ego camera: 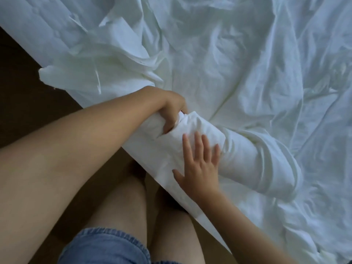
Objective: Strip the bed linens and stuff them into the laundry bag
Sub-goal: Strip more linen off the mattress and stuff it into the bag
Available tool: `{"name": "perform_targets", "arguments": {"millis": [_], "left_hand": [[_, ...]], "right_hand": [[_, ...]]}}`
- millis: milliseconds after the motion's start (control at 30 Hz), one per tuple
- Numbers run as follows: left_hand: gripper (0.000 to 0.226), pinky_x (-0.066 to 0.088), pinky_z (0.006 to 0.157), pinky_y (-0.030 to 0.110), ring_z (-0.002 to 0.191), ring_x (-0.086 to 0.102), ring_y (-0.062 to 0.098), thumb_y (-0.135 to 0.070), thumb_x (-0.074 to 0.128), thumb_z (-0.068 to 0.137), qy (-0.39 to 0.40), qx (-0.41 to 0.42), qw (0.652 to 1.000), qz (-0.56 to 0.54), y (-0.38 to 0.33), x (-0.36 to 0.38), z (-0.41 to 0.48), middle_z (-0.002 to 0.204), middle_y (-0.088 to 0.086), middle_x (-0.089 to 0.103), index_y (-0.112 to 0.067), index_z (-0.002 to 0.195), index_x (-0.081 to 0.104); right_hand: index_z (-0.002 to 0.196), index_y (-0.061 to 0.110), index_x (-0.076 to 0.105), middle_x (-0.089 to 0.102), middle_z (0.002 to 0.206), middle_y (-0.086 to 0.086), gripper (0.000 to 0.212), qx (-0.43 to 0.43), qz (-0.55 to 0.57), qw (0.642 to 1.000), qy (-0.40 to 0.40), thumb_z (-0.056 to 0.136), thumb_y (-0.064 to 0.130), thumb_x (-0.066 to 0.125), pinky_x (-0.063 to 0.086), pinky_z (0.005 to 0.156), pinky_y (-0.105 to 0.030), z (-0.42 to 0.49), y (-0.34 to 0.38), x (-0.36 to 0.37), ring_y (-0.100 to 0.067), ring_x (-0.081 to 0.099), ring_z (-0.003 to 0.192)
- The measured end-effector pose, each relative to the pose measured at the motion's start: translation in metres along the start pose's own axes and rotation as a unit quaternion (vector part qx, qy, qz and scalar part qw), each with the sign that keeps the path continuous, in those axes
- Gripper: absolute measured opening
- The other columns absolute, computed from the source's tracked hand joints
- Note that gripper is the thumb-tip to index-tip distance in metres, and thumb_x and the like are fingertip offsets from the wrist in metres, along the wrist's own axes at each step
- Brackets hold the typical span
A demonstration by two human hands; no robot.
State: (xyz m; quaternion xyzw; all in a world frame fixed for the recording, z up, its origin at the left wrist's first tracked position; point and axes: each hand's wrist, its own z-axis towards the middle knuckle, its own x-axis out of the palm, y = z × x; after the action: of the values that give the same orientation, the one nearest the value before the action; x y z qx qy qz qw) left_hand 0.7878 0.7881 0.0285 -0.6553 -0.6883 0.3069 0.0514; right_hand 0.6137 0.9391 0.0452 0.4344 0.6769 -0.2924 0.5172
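Note:
White crumpled bed linen (238, 60) covers the whole bed. Near the bed's front edge a thick bunched roll of the same white sheet (242, 157) lies across the mattress. My left hand (171, 109) grips the near end of that roll, fingers curled into the fabric. My right hand (202, 162) lies flat on the roll just right of it, fingers spread and straight. No laundry bag is in view.
The bed's edge (62, 77) runs diagonally from upper left to lower right. Dark brown floor (24, 96) lies to the left of it. My bare legs and denim shorts (106, 246) stand against the bed at the bottom.

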Motion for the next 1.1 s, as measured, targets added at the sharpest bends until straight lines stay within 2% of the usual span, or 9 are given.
{"name": "perform_targets", "arguments": {"millis": [100,267,400,600,767,833,933,1033,1100], "left_hand": [[0.072,0.046,0.081,0.028,0.104,0.056,0.021,-0.011,0.081,0.061,-0.042,-0.01,0.999,0.006,-0.003,0.004,-0.01,0.117,-0.004,0.06,-0.027,0.126,0.056],[0.066,0.024,0.109,0.039,0.135,0.032,0.026,-0.016,0.05,0.086,-0.194,-0.077,0.974,0.083,-0.016,0.044,-0.03,0.146,0.004,0.037,-0.022,0.147,0.027],[0.066,0.03,0.106,0.058,0.135,0.039,0.035,-0.016,0.028,0.078,-0.452,-0.05,0.889,0.05,-0.039,0.099,-0.032,0.143,0.021,0.045,0.001,0.14,0.041],[0.069,0.022,0.107,0.063,0.136,0.025,0.034,-0.02,0.033,0.079,-0.399,-0.038,0.894,0.199,-0.019,0.1,-0.001,0.147,0.019,0.021,-0.009,0.146,0.018],[0.117,0.008,0.113,0.059,0.147,0.01,0.025,-0.045,0.073,0.068,-0.229,-0.039,0.956,0.181,-0.003,-0.007,0.025,0.16,0.011,0.004,-0.02,0.152,-0.004],[0.12,0.021,0.114,0.047,0.143,0.024,0.02,-0.047,0.08,0.059,-0.185,0.0,0.979,0.086,-0.003,-0.055,0.031,0.158,0.0,0.018,-0.026,0.153,0.008],[0.109,0.039,0.096,0.025,0.128,0.046,0.017,-0.043,0.087,0.055,-0.139,0.022,0.99,0.001,-0.002,-0.108,0.034,0.146,-0.008,0.042,-0.03,0.148,0.031],[0.091,0.037,0.103,0.036,0.128,0.044,0.025,-0.05,0.079,0.066,-0.244,-0.006,0.969,0.031,-0.005,-0.121,0.038,0.144,0.001,0.045,-0.029,0.145,0.037],[0.073,0.03,0.107,0.051,0.131,0.042,0.031,-0.047,0.063,0.081,-0.407,-0.037,0.908,0.093,-0.013,-0.102,0.039,0.143,0.01,0.045,-0.02,0.144,0.04]], "right_hand": [[0.151,0.022,0.004,0.024,0.148,-0.015,0.135,0.003,-0.055,0.998,0.037,0.045,0.028,0.087,0.014,0.106,-0.064,0.016,-0.003,0.011,-0.035,0.023,0.137],[0.146,0.021,0.013,0.036,0.149,-0.012,0.117,0.027,-0.089,0.991,0.1,0.053,0.039,0.084,0.038,0.096,-0.061,0.055,-0.013,0.002,-0.033,0.036,0.135],[0.149,0.026,-0.015,0.001,0.16,-0.006,0.113,-0.05,-0.007,0.981,0.188,0.078,0.044,0.071,0.018,0.11,-0.054,0.081,-0.039,-0.023,-0.03,0.005,0.146],[0.152,0.026,0.004,0.024,0.155,-0.001,0.123,-0.026,0.118,0.965,0.234,0.06,0.049,0.083,0.026,0.111,-0.041,0.146,-0.079,-0.059,-0.025,0.022,0.141],[0.146,0.009,0.032,0.043,0.141,-0.02,0.08,0.097,0.091,0.99,-0.044,0.079,0.038,0.065,0.028,0.107,-0.049,0.132,-0.071,-0.051,-0.039,0.038,0.13],[0.143,0.01,0.036,0.041,0.142,-0.023,0.078,0.103,0.062,0.987,-0.107,0.077,0.048,0.054,0.018,0.11,-0.049,0.118,-0.068,-0.038,-0.04,0.034,0.132],[0.144,0.018,0.026,0.029,0.148,-0.02,0.11,0.08,0.018,0.992,-0.094,0.054,0.058,0.074,0.006,0.11,-0.049,0.131,-0.086,-0.021,-0.035,0.02,0.137],[0.145,0.022,0.025,0.035,0.148,-0.018,0.12,0.091,0.017,0.995,-0.037,0.045,0.049,0.086,0.009,0.11,-0.047,0.179,-0.113,-0.037,-0.034,0.026,0.137],[0.149,0.025,0.021,0.029,0.152,-0.009,0.12,0.095,0.056,0.991,0.076,0.051,0.055,0.083,0.01,0.113,-0.045,0.217,-0.134,-0.06,-0.029,0.024,0.14]]}}
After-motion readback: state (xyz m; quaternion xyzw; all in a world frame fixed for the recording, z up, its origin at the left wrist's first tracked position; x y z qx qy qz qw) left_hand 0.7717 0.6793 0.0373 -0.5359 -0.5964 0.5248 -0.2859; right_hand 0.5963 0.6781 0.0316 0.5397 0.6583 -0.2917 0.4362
